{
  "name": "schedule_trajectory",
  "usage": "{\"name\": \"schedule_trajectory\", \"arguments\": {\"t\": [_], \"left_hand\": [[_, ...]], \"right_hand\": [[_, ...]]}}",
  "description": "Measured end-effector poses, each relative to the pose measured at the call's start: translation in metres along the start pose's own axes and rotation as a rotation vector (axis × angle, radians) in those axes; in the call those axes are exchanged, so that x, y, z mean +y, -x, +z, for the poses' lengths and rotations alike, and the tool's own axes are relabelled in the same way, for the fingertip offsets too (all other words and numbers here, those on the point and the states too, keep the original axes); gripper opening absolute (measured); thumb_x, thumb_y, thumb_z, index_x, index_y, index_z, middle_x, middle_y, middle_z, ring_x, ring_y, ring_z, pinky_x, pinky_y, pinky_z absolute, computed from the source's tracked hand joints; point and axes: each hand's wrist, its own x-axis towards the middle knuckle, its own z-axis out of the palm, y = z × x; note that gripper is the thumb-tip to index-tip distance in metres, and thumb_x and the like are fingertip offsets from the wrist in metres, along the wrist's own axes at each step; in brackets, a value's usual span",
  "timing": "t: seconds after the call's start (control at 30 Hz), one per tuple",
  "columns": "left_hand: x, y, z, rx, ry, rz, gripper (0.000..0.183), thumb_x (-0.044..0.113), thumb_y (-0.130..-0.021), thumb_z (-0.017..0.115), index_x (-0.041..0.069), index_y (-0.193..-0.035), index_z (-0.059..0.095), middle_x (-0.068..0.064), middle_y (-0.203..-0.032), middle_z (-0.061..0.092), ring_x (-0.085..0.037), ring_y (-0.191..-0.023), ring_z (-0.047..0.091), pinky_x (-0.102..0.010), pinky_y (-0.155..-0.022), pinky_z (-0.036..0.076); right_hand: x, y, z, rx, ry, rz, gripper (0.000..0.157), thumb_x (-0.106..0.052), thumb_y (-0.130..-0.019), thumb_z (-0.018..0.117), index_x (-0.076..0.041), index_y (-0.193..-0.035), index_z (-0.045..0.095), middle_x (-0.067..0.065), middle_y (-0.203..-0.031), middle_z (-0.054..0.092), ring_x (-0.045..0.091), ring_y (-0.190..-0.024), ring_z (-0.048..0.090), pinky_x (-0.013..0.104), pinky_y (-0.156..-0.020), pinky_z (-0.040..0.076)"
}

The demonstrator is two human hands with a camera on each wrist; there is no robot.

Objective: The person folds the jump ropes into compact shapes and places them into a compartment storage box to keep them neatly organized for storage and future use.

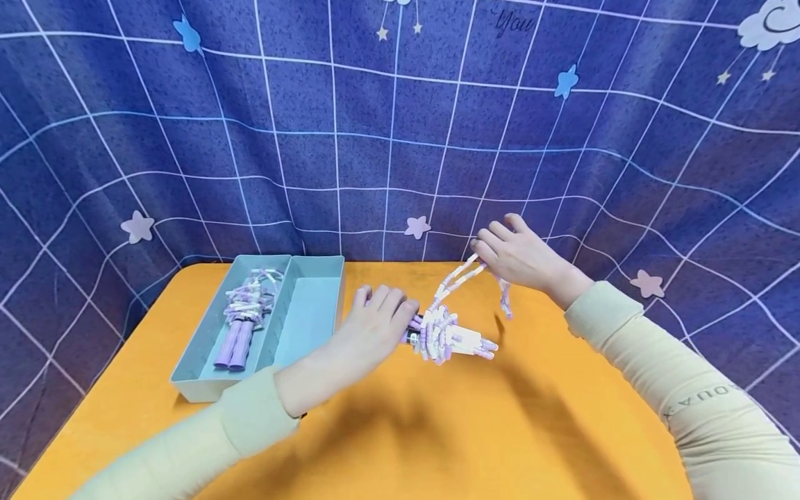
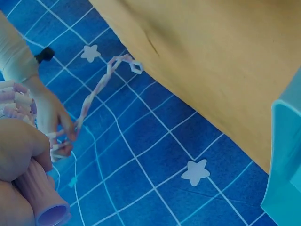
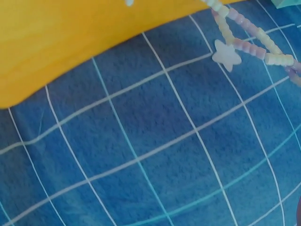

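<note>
My left hand (image 1: 375, 323) grips the purple handles (image 2: 43, 200) of a beaded jump rope (image 1: 439, 335), held above the table. White and lilac beaded cord is wound in a bundle beyond the fingers, with a white flat piece (image 1: 467, 340) sticking out to the right. Up and to the right, my right hand (image 1: 519, 255) pinches a doubled length of the beaded cord (image 3: 251, 49), which stretches up from the bundle. A short loose end (image 1: 505, 298) dangles below the right hand. The left palm hides part of the handles.
A grey-blue tray (image 1: 198, 391) with two compartments stands on the left of the orange table (image 1: 400, 444). Its left compartment holds another jump rope with purple handles (image 1: 234, 344), its cord bundled. A dark blue curtain (image 1: 375, 160) with grid lines and stars hangs behind the table.
</note>
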Motion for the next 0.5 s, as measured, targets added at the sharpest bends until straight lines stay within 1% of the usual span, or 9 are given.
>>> {"name": "schedule_trajectory", "arguments": {"t": [0.13, 0.23, 0.37, 0.5], "left_hand": [[-0.004, 0.0, -0.002, 0.006, 0.019, -0.01, 0.017, 0.004, -0.091, 0.044, 0.006, -0.108, 0.047, -0.007, -0.098, 0.048, -0.024, -0.086, 0.042, -0.041, -0.076, 0.033], [-0.006, 0.001, -0.004, 0.019, 0.029, -0.024, 0.018, 0.002, -0.091, 0.045, 0.005, -0.108, 0.048, -0.008, -0.099, 0.049, -0.024, -0.086, 0.043, -0.041, -0.076, 0.032], [-0.009, 0.002, -0.004, 0.002, 0.021, -0.066, 0.02, 0.001, -0.09, 0.047, 0.005, -0.109, 0.048, -0.008, -0.099, 0.049, -0.024, -0.087, 0.042, -0.042, -0.077, 0.032], [-0.011, 0.002, -0.004, -0.017, 0.025, -0.124, 0.02, 0.003, -0.09, 0.047, 0.004, -0.109, 0.048, -0.008, -0.098, 0.049, -0.025, -0.088, 0.043, -0.041, -0.078, 0.032]], "right_hand": [[-0.008, 0.004, 0.007, -0.026, -0.014, 0.028, 0.029, -0.024, -0.084, 0.06, -0.003, -0.102, 0.054, 0.008, -0.087, 0.05, 0.026, -0.08, 0.045, 0.047, -0.081, 0.038], [-0.015, 0.009, 0.013, -0.043, -0.029, 0.051, 0.027, -0.025, -0.083, 0.06, -0.004, -0.098, 0.053, 0.008, -0.086, 0.05, 0.027, -0.08, 0.046, 0.047, -0.081, 0.038], [-0.025, 0.013, 0.02, -0.057, -0.07, 0.076, 0.025, -0.025, -0.083, 0.058, -0.004, -0.095, 0.052, 0.007, -0.084, 0.048, 0.027, -0.081, 0.047, 0.046, -0.081, 0.037], [-0.036, 0.014, 0.028, -0.044, -0.091, 0.086, 0.024, -0.026, -0.084, 0.054, -0.004, -0.093, 0.051, 0.007, -0.083, 0.048, 0.028, -0.081, 0.048, 0.046, -0.08, 0.037]]}}
